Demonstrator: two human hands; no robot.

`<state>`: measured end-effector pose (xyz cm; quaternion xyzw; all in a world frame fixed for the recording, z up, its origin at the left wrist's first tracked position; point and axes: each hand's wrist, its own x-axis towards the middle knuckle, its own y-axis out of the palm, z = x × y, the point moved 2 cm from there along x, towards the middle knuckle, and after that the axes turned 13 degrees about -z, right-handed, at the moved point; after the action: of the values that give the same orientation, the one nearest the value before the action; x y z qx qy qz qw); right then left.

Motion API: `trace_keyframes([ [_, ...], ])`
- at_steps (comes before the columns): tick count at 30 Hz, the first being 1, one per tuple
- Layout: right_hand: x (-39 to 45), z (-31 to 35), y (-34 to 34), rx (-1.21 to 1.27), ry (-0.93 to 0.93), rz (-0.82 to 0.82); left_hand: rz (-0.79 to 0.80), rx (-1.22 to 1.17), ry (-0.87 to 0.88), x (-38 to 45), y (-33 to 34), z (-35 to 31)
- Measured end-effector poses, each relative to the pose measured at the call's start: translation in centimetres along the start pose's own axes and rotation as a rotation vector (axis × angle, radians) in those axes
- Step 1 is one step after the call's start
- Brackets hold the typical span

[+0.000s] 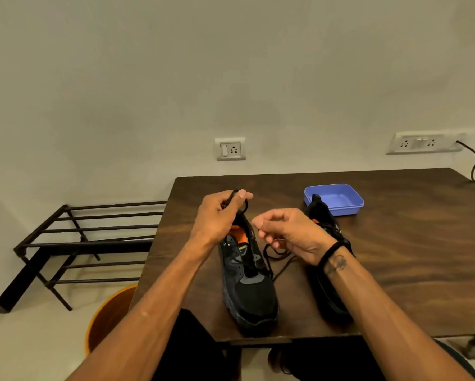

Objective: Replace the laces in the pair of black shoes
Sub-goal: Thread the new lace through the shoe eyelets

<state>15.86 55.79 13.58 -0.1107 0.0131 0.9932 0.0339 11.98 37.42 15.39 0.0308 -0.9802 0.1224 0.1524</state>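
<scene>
Two black shoes stand on the dark wooden table [395, 257], toes toward me. The left shoe [248, 287] has an orange lining and an open throat. My left hand [220, 213] hovers over its heel and pinches a black lace [244, 204] that loops up from the shoe. My right hand [288, 235] pinches another stretch of black lace, which trails in loose loops [275, 257] on the table between the shoes. The right shoe [327, 281] lies mostly hidden behind my right wrist.
A blue plastic tray [338, 198] sits at the back of the table behind the right shoe. A black metal rack [79, 243] stands left of the table, with an orange bucket [107, 317] below the table's corner. Wall sockets and a cable are behind.
</scene>
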Motion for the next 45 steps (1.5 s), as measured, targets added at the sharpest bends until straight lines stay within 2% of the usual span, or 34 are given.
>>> trace_keyframes([
  [3,0.2,0.4,-0.7,0.083,0.031,-0.021,0.002,-0.034,-0.052,-0.2,0.0,0.0],
  [6,0.0,0.5,0.0,0.087,0.157,0.066,0.024,-0.036,-0.014,-0.4,0.7,-0.1],
  [9,0.1,0.5,0.1,0.236,0.203,0.026,0.053,-0.007,0.037,-0.5,1.1,-0.3],
  [12,0.3,0.2,-0.3,0.328,0.193,-0.068,0.087,0.065,0.126,-1.2,1.9,-0.7],
  [15,0.5,0.4,-0.6,0.365,0.104,-0.215,0.107,0.17,0.118,-2.0,3.0,-0.7],
  [20,1.5,2.2,-5.1,0.783,-0.013,-0.537,0.379,0.602,0.033,-2.2,3.1,1.1],
  [22,2.0,2.4,-7.2,0.735,-0.015,-0.658,0.517,0.73,0.047,-2.6,3.4,1.5],
  [24,2.4,2.1,-8.1,0.545,0.01,-0.712,0.643,0.604,0.045,-3.7,4.7,0.8],
  [25,2.4,2.1,-7.8,0.462,0.01,-0.705,0.66,0.413,-0.029,-4.5,5.5,0.2],
  [27,2.1,2.3,-6.7,0.345,-0.032,-0.673,0.619,-0.052,-0.249,-5.7,7.1,-1.4],
  [29,2.0,2.5,-5.8,0.215,-0.105,-0.674,0.553,-0.369,-0.365,-5.8,8.1,-2.6],
  [32,1.9,2.6,-6.0,-0.082,-0.319,-0.723,0.48,-0.504,-0.366,-4.6,7.8,-2.9],
  [34,1.6,2.5,-6.3,-0.293,-0.443,-0.751,0.379,-0.326,-0.296,-3.6,6.4,-2.5],
  [36,1.4,2.3,-6.2,-0.449,-0.501,-0.756,0.252,0.128,-0.181,-2.7,4.5,-1.7],
  [37,1.3,2.1,-6.0,-0.493,-0.504,-0.733,0.241,0.338,-0.198,-2.4,3.6,-0.9],
  [39,1.7,1.6,-5.3,-0.59,-0.502,-0.622,0.34,0.558,-0.417,-2.3,2.0,0.9],
  [41,2.0,1.2,-4.9,-0.658,-0.487,-0.546,0.536,0.688,-0.513,-2.9,1.4,2.1],
  [43,2.2,1.1,-4.7,-0.693,-0.487,-0.531,0.688,0.767,-0.45,-3.3,1.6,2.8],
  [45,2.1,1.0,-4.6,-0.709,-0.471,-0.512,0.703,0.818,-0.318,-3.5,2.1,3.0],
])
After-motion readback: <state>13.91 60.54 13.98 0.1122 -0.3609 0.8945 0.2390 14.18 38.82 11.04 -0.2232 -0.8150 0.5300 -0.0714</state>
